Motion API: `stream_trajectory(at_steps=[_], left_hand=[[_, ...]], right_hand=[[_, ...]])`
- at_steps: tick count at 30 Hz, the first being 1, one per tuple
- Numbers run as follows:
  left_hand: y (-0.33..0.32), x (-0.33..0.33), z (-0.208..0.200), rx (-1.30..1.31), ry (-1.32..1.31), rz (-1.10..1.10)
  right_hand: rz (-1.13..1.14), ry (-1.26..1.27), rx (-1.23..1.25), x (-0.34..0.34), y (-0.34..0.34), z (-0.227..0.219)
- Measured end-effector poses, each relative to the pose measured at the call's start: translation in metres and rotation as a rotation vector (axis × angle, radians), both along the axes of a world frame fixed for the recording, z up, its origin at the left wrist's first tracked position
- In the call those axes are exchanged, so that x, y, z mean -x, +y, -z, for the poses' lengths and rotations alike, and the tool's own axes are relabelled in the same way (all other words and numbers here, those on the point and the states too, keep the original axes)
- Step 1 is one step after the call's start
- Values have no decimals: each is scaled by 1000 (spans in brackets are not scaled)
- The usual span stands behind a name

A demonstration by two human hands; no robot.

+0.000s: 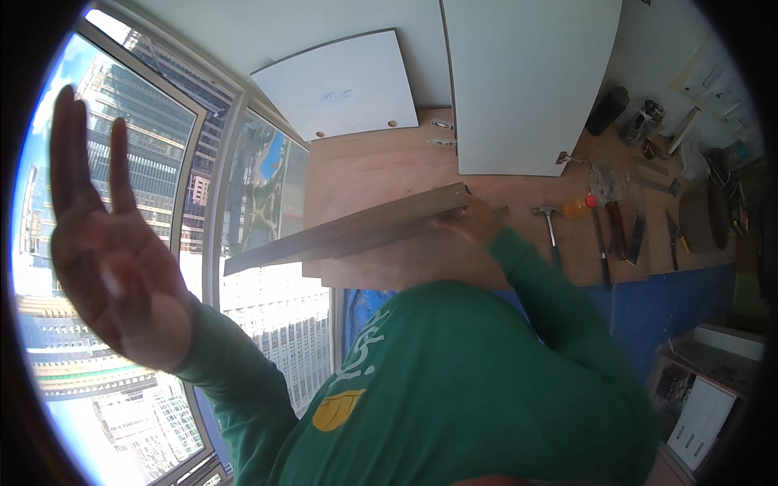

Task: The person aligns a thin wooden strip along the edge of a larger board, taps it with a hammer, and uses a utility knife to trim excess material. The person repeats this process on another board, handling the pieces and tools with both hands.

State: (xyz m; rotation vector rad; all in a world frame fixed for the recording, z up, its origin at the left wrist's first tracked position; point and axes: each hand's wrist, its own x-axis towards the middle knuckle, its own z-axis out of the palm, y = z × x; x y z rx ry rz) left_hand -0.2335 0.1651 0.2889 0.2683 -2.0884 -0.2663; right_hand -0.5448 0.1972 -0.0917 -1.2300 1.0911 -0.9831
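Closest in view is the green sweater (486, 389) of the person, with a yellow and white print on its front. The left hand (121, 267) is raised at the left, spread wide with the palm in view and holding nothing, well apart from the bench. The right hand (478, 223) is closed around the right end of a long wooden board (356, 227), its fingers partly hidden. The board slants above the near part of the plywood bench (365, 174), its left end reaching past the bench edge in front of the window; whether the strip along its lower side is its own edge or a second piece, I cannot tell. A blue covering (664, 304) hangs below the bench's front at the right. Just right of the right hand lies a hammer (553, 235), its head pointing away from the person, with an orange bottle (577, 208) with a red cap beside it. Farther right, more tools lie near a brown bucket-like container (703, 217). At the back, a tall pale panel (527, 81) stands upright, and a smaller white panel (340, 89) with two round holes leans against the wall. Beyond the glass rise high buildings (162, 186)
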Motion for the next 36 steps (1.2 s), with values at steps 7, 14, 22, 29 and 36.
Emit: stream_trajectory(at_steps=[7,14,22,29,36], left_hand=[[-17,18,155,-333,-348,-511],[-22,33,180,-320,-617,-434],[-29,37,186,-296,-620,-369],[-27,43,177,-462,-762,-424],[-33,40,185,-376,-657,-348]], right_hand=[[1,-68,-146,4,1,7],[36,252,-62,16,-5,20],[166,496,-550,73,43,107],[457,588,-350,72,92,204],[477,449,-365,53,84,202]])
